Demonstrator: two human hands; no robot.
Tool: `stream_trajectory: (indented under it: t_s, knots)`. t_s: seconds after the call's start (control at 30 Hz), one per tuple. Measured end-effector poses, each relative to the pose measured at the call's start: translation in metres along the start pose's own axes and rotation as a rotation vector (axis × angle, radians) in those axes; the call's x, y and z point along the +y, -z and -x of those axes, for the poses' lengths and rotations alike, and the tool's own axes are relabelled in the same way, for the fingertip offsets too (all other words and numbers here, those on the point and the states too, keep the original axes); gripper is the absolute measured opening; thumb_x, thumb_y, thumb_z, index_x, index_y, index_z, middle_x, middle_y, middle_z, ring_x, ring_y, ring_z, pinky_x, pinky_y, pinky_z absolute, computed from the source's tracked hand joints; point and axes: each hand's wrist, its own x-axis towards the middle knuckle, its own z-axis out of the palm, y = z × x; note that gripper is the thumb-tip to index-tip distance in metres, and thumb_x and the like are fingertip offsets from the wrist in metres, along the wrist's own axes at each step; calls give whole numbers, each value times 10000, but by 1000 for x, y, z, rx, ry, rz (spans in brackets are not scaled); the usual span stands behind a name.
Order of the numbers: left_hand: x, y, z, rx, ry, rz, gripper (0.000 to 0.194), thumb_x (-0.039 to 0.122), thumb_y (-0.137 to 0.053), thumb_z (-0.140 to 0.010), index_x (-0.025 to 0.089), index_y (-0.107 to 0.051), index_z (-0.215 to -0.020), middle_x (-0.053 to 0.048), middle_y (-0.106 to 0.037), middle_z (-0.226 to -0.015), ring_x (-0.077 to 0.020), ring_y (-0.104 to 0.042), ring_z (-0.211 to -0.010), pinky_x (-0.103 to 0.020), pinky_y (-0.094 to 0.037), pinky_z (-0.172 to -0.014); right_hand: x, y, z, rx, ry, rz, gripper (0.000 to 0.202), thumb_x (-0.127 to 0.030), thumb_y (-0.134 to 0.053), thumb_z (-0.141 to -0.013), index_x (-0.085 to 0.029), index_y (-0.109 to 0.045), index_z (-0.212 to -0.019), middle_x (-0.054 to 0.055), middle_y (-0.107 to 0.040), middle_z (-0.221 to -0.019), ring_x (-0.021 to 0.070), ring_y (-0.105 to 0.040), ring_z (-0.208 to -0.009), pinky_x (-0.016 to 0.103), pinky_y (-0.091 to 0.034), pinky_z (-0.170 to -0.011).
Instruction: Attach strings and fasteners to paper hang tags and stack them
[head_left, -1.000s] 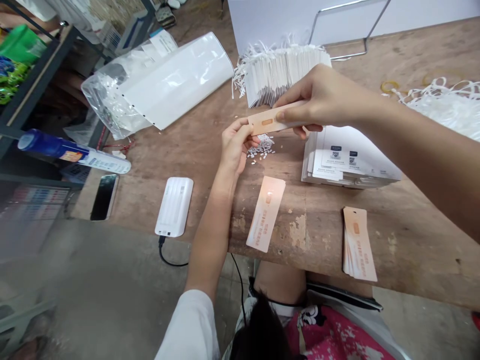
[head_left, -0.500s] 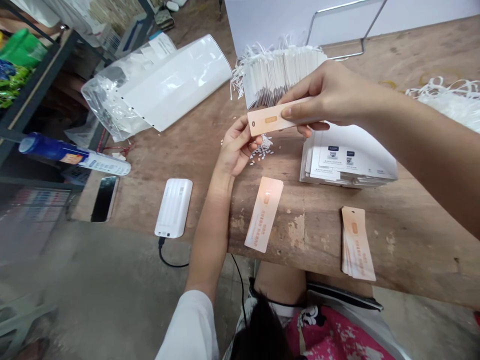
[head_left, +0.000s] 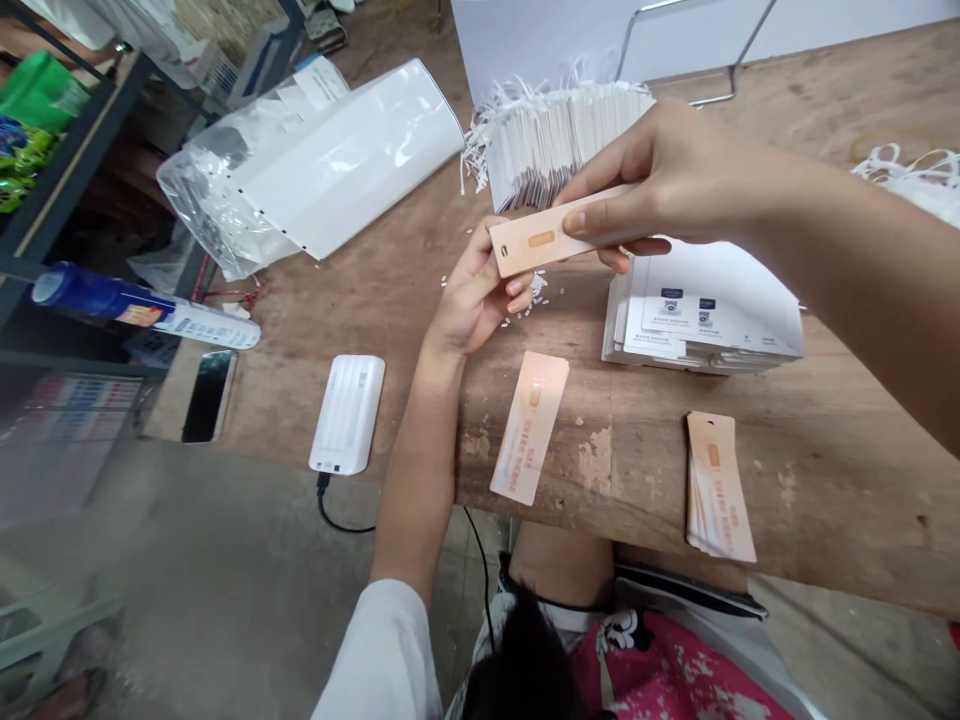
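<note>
My right hand (head_left: 660, 185) pinches a peach paper tag (head_left: 534, 244) and holds it flat above the wooden table (head_left: 825, 470). My left hand (head_left: 472, 290) sits under the tag's left end with its fingers curled against it. Below the hands, a single peach tag (head_left: 529, 427) lies near the table's front edge. A small stack of the same tags (head_left: 718, 487) lies to its right. A pile of tiny white paper bits (head_left: 536, 290) shows just under the held tag.
A stack of white printed cards (head_left: 705, 315) lies right of the hands, a row of white strung tags (head_left: 559, 140) behind them. Clear plastic bags (head_left: 315, 165) lie at the back left, a white power bank (head_left: 349, 412) and phone (head_left: 208, 395) at the left edge, white strings (head_left: 911, 180) far right.
Both hands lifted the held tag slightly and my left fingers slid further under its left end. The things on the table have not moved.
</note>
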Motion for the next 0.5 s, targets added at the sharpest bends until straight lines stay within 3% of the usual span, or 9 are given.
stream_trajectory:
  t_s: [0.23, 0.5]
  knots:
    - [-7, 5, -13, 33, -19, -108, 113, 265, -598, -896, 246, -594, -1008, -5, -609, -848, -60, -511, -574, -179, -460, -514, -5, -7, 4, 188, -1, 0, 237, -37, -558, -820, -180, -746, -799, -71, -451, -377, 24, -284, -299, 170, -111, -263]
    - [-20, 19, -30, 166, -203, -401, 174, 218, -764, -720, 196, -598, -769, 40, -609, -650, -68, -555, -492, -177, -368, -439, -2, -5, 3, 180, -9, 93, 213, -55, -597, -805, -197, -752, -774, -65, -460, -377, 27, -311, -324, 169, -169, -281]
